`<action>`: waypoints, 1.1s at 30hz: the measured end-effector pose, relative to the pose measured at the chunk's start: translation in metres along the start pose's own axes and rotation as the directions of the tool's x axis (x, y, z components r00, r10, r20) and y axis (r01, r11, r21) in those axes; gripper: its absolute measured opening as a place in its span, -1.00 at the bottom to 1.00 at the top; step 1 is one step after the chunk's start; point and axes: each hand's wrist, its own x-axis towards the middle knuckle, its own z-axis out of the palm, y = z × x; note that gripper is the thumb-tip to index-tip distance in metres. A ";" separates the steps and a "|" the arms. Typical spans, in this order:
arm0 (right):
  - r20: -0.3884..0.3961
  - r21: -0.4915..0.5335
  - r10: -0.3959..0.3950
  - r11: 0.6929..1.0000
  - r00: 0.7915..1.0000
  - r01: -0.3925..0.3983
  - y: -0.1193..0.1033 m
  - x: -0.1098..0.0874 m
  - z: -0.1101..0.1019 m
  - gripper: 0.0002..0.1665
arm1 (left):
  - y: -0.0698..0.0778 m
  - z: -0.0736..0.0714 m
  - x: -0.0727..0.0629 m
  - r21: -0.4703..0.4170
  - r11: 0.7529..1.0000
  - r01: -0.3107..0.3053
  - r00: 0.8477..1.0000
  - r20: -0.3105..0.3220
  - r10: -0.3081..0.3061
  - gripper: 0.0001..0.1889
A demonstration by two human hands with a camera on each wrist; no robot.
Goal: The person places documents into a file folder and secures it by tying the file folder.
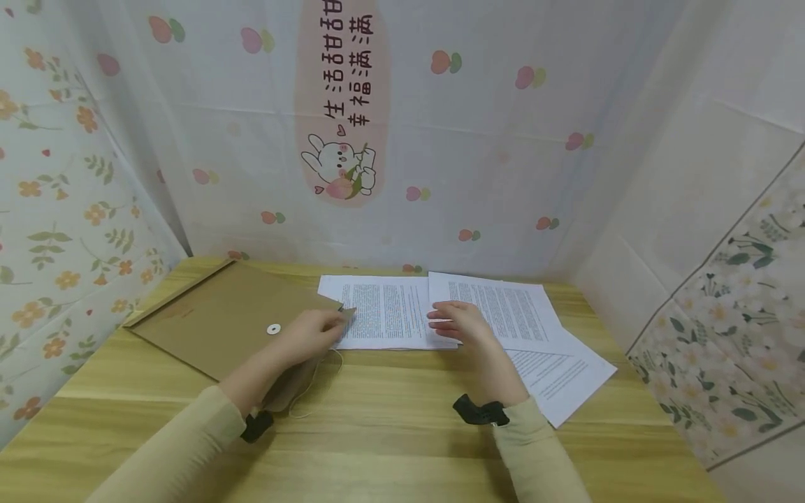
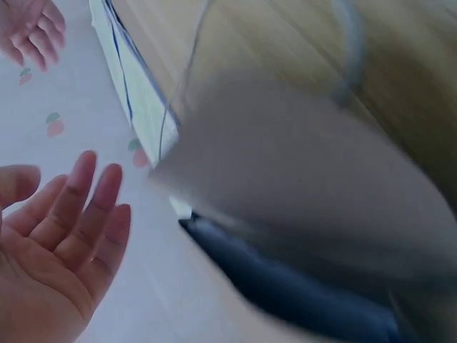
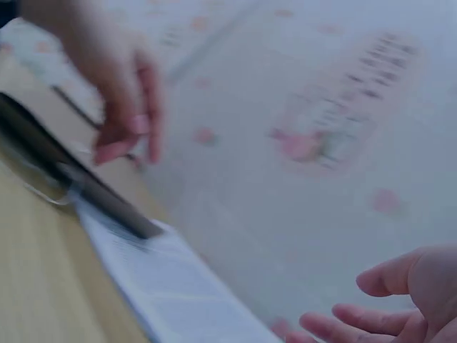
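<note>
A brown kraft paper envelope [image 1: 220,321] with a white round button [image 1: 273,329] lies slanted on the left of the table. Its flap [image 2: 285,164] stands lifted off the table in the left wrist view, showing a dark opening beneath. Over the envelope's right corner is my left hand [image 1: 308,337], fingers loosely bent and apart from the flap in the left wrist view. My right hand [image 1: 465,327] hovers over printed sheets, fingers spread slightly and holding nothing. One stack of printed paper [image 1: 383,311] lies between the hands, partly beneath another printed sheet [image 1: 509,314].
A further printed sheet [image 1: 560,384] sticks out at an angle on the right. Thin string [image 1: 342,360] trails from the envelope onto the wooden table [image 1: 377,433]. Patterned cloth walls [image 1: 503,140] stand behind and on both sides.
</note>
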 end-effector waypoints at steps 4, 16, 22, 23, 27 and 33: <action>-0.051 0.030 -0.011 0.999 0.999 0.012 0.006 -0.007 -0.041 -0.41 | 0.000 0.018 0.020 -0.170 0.984 0.057 0.998 -0.012 -0.060 -0.66; -0.239 0.025 -0.018 0.999 0.971 0.025 0.037 -0.011 -0.114 -0.35 | 0.027 0.059 0.066 -0.623 0.751 0.220 0.965 0.027 -0.260 -0.54; -0.406 -0.134 -0.055 0.991 0.912 0.000 0.052 -0.010 -0.145 -0.40 | 0.037 0.080 0.091 -0.716 0.647 0.264 0.936 0.027 -0.352 -0.50; -0.431 -0.168 -0.065 0.986 0.900 -0.010 0.055 -0.011 -0.149 -0.41 | 0.038 0.084 0.095 -0.729 0.630 0.266 0.931 0.025 -0.364 -0.49; -0.501 -0.261 -0.061 0.962 0.863 -0.084 0.068 -0.011 -0.162 -0.38 | 0.041 0.097 0.106 -0.783 0.560 0.271 0.914 0.027 -0.405 -0.46; -0.539 -0.387 -0.096 0.911 0.837 -0.145 0.087 -0.011 -0.175 -0.27 | 0.039 0.118 0.122 -0.876 0.410 0.256 0.908 0.072 -0.414 -0.38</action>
